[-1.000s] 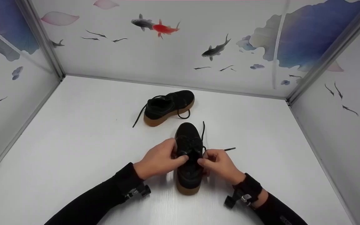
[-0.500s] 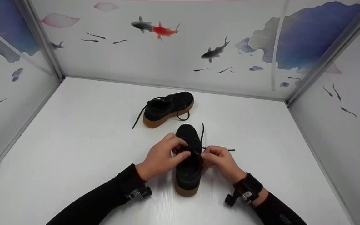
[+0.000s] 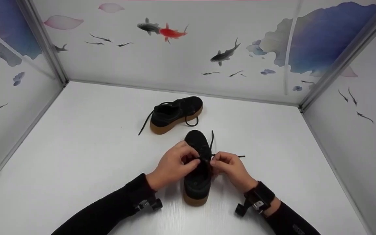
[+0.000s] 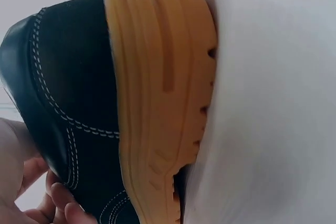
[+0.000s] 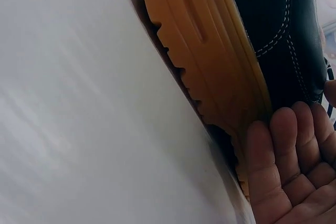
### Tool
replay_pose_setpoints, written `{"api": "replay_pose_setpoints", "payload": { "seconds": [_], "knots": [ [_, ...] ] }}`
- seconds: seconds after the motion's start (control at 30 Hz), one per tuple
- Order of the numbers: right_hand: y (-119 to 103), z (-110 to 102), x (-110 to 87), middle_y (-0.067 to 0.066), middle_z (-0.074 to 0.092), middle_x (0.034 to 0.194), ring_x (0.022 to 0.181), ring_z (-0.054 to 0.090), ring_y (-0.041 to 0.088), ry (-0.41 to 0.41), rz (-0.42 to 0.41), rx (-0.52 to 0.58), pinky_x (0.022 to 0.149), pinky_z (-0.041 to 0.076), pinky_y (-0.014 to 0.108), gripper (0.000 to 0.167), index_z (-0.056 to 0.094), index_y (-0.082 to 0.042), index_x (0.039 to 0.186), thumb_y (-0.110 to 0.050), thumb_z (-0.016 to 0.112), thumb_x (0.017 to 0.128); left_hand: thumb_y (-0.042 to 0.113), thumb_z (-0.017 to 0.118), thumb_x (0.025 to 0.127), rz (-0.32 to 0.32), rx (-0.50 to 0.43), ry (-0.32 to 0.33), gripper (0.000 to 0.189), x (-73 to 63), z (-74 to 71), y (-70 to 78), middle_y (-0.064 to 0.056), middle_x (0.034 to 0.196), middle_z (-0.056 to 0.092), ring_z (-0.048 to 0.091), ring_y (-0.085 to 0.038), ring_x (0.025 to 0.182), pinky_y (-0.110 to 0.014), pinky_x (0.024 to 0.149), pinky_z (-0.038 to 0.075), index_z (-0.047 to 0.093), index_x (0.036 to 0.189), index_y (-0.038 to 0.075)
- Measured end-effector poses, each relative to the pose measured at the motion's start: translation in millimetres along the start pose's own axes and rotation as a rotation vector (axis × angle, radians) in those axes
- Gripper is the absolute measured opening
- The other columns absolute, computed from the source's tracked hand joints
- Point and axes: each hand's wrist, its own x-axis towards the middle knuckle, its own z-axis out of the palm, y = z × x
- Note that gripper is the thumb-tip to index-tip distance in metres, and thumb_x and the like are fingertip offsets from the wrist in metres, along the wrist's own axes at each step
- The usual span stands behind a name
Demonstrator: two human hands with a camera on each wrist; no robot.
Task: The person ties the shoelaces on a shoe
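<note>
A black shoe [image 3: 197, 189] with a tan gum sole [image 4: 152, 77] stands on the white table, its toe pointing away from me. My left hand [image 3: 173, 163] reaches over its left side, thumb and index finger pinching at the front of the opening; black on black hides the exact part. On the other side, my right hand [image 3: 232, 166] pinches the right edge of the opening. In the right wrist view its fingers [image 5: 262, 166] lie along the shoe's side wall. A black shoelace [image 3: 212, 140] hangs loose on the right, and a lace tip [image 3: 242, 156] shows beyond the right hand.
A second black shoe [image 3: 188, 106] with the same tan sole stands behind, angled to the right. Its loose lace [image 3: 144, 123] trails leftward, and a lace loop [image 3: 192, 125] lies at its right side. Printed panels [image 3: 181, 65] with fish enclose the white table [image 3: 103, 147].
My left hand has shifted from the shoe's left side up to the front of the opening, its index finger closing toward the thumb. My right hand has moved slightly up and keeps its pinch.
</note>
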Motion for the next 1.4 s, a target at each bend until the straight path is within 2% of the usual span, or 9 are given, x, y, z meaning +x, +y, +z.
{"api": "replay_pose_setpoints", "payload": {
  "seconds": [0.17, 0.3, 0.4, 0.53, 0.7, 0.87, 1.0, 1.2, 1.4],
  "knots": [
    [0, 0, -1.2, 0.006, 0.069, 0.085, 0.075, 0.067, 0.019, 0.009, 0.002, -0.004, 0.069, 0.059, 0.031, 0.034, 0.057, 0.019, 0.101, -0.011, 0.073, 0.106, 0.008, 0.08, 0.096, -0.022, -0.071, -0.047, 0.006, -0.4, -0.8, -0.8, 0.001, 0.096, 0.056, 0.057, -0.013, 0.087, -0.027, 0.078, 0.049, 0.073, 0.095, 0.009],
    [0, 1, -0.8, 0.005, 0.069, 0.084, 0.075, 0.066, 0.019, 0.013, 0.0, 0.003, 0.068, 0.058, 0.03, 0.034, 0.057, 0.019, 0.103, -0.01, 0.073, 0.105, 0.015, 0.081, 0.101, -0.018, -0.101, -0.052, 0.018, -0.1, -4.5, -1.9, 0.002, 0.094, 0.055, 0.056, -0.014, 0.086, -0.027, 0.077, 0.047, 0.07, 0.088, 0.011],
    [0, 1, -0.4, 0.005, 0.07, 0.086, 0.076, 0.067, 0.017, 0.024, -0.008, -0.007, 0.069, 0.058, 0.03, 0.033, 0.059, 0.019, 0.106, -0.01, 0.074, 0.106, 0.02, 0.081, 0.105, -0.031, -0.137, -0.052, 0.019, 0.6, -9.6, -3.9, 0.004, 0.093, 0.059, 0.057, -0.015, 0.088, -0.028, 0.076, 0.048, 0.073, 0.089, 0.013],
    [-1, 1, -0.7, 0.005, 0.071, 0.09, 0.078, 0.068, 0.016, 0.056, -0.022, -0.032, 0.07, 0.057, 0.028, 0.029, 0.064, 0.015, 0.109, -0.011, 0.076, 0.105, 0.024, 0.078, 0.107, -0.093, -0.218, -0.08, 0.015, 2.0, -16.6, -6.5, 0.006, 0.097, 0.065, 0.059, -0.013, 0.089, -0.027, 0.074, 0.049, 0.078, 0.095, 0.015],
    [-1, 3, -0.5, 0.006, 0.073, 0.095, 0.08, 0.069, 0.014, 0.076, -0.031, -0.015, 0.07, 0.059, 0.028, 0.029, 0.066, 0.014, 0.114, -0.01, 0.078, 0.104, 0.021, 0.074, 0.11, -0.167, -0.362, -0.093, 0.018, 4.7, -25.5, -6.1, 0.0, 0.096, 0.066, 0.061, -0.017, 0.079, -0.025, 0.064, 0.052, 0.076, 0.099, 0.007],
    [-1, 6, 0.7, 0.006, 0.074, 0.097, 0.081, 0.07, 0.014, 0.086, -0.047, 0.011, 0.07, 0.061, 0.028, 0.03, 0.064, 0.016, 0.118, -0.007, 0.078, 0.103, 0.019, 0.071, 0.111, -0.218, -0.49, -0.072, 0.021, 8.6, -37.2, -3.8, -0.013, 0.09, 0.068, 0.064, -0.02, 0.078, -0.025, 0.064, 0.054, 0.074, 0.104, -0.001],
    [0, 7, 1.5, 0.006, 0.075, 0.098, 0.082, 0.07, 0.014, 0.099, -0.057, 0.013, 0.069, 0.061, 0.027, 0.031, 0.066, 0.015, 0.12, -0.007, 0.079, 0.103, 0.02, 0.07, 0.112, -0.254, -0.554, -0.049, 0.027, 11.9, -46.6, -2.2, -0.019, 0.094, 0.07, 0.065, -0.016, 0.08, -0.027, 0.065, 0.057, 0.071, 0.106, -0.007],
    [-1, 9, 2.2, 0.007, 0.075, 0.099, 0.08, 0.069, 0.014, 0.112, -0.065, 0.001, 0.067, 0.06, 0.027, 0.03, 0.068, 0.013, 0.124, -0.007, 0.078, 0.103, 0.018, 0.068, 0.112, -0.294, -0.603, 0.02, 0.028, 15.6, -59.9, 1.4, -0.013, 0.097, 0.071, 0.065, -0.018, 0.082, -0.027, 0.065, 0.057, 0.069, 0.108, -0.01],
    [-4, 13, 3.8, 0.007, 0.075, 0.101, 0.077, 0.064, 0.013, 0.119, -0.064, -0.011, 0.065, 0.056, 0.026, 0.033, 0.072, 0.01, 0.13, -0.008, 0.079, 0.103, 0.017, 0.065, 0.114, -0.325, -0.647, 0.108, 0.021, 18.6, -66.9, 0.7, -0.01, 0.102, 0.071, 0.064, -0.017, 0.08, -0.026, 0.062, 0.055, 0.073, 0.102, 0.001]
  ]
}}
